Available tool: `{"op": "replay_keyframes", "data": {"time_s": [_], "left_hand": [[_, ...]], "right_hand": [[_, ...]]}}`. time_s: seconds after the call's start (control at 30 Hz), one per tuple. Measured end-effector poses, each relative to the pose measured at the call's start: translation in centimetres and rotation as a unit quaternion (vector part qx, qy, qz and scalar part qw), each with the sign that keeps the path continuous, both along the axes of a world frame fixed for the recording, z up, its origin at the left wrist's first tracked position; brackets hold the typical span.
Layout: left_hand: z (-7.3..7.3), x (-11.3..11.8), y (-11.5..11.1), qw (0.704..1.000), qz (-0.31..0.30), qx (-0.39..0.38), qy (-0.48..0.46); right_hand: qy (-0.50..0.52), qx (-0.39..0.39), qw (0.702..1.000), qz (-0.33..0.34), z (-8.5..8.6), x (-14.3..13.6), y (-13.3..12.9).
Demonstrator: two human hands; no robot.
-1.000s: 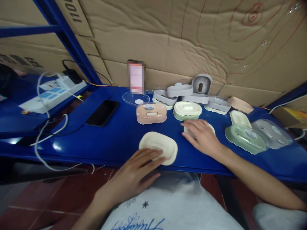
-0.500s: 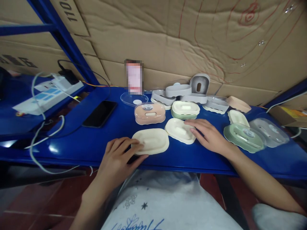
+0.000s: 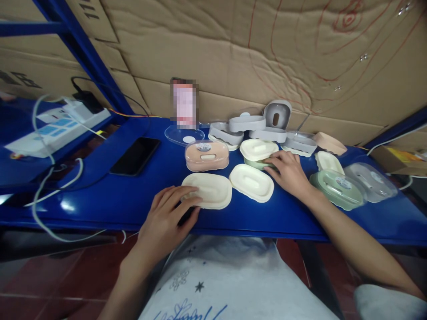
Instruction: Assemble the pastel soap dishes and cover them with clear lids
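Observation:
My left hand (image 3: 170,211) rests its fingertips on the left end of a cream oval tray (image 3: 213,192) lying near the table's front edge; its thumb is apart, by the near rim. With my right hand (image 3: 288,171) I grip the right end of a pale green oval box (image 3: 251,162), thumb below and fingers partly hidden behind it. A cream oval piece (image 3: 258,149) sits on top of that box, slightly tilted. Between my hands a second cream tray (image 3: 252,182) lies flat. Left of the green box stands a peach box with a clear lid (image 3: 207,156).
Grey oval boxes (image 3: 247,123) stand stacked at the back. A green lidded box (image 3: 336,189) and a clear-lidded grey one (image 3: 373,181) lie to the right. A black phone (image 3: 135,156) and a power strip (image 3: 63,131) with loose cables are at the left.
My right hand has left the second cream tray and moved up to the pale green box, taking hold of its right end. My left hand stays at its tray.

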State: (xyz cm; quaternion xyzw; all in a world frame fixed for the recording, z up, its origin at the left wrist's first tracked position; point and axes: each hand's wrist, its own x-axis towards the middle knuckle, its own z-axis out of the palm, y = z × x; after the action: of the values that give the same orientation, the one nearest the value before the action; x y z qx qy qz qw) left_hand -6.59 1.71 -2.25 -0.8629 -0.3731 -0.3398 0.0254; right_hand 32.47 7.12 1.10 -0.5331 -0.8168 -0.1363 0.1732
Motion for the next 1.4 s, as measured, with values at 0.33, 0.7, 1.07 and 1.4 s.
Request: {"op": "replay_keyframes", "data": {"time_s": [0.33, 0.7, 1.07, 1.4], "left_hand": [[-0.2, 0.4, -0.1, 0.996, 0.091, 0.002, -0.027], [1.5, 2.3, -1.0, 0.999, -0.005, 0.048, 0.020], [2.1, 7.1, -0.7, 0.981, -0.163, 0.029, 0.101], [0.9, 4.5, -2.2, 0.982, -0.176, 0.063, -0.002]], "right_hand": [[0.126, 0.009, 0.988, 0.084, 2.0, -3.0, -3.9], [0.041, 0.077, 0.993, 0.082, 0.8, -2.9, -3.9], [0.064, 0.084, 0.958, 0.265, 2.0, -4.8, -7.1], [-0.015, 0.139, 0.967, 0.215, 2.3, -5.8, -6.9]]}}
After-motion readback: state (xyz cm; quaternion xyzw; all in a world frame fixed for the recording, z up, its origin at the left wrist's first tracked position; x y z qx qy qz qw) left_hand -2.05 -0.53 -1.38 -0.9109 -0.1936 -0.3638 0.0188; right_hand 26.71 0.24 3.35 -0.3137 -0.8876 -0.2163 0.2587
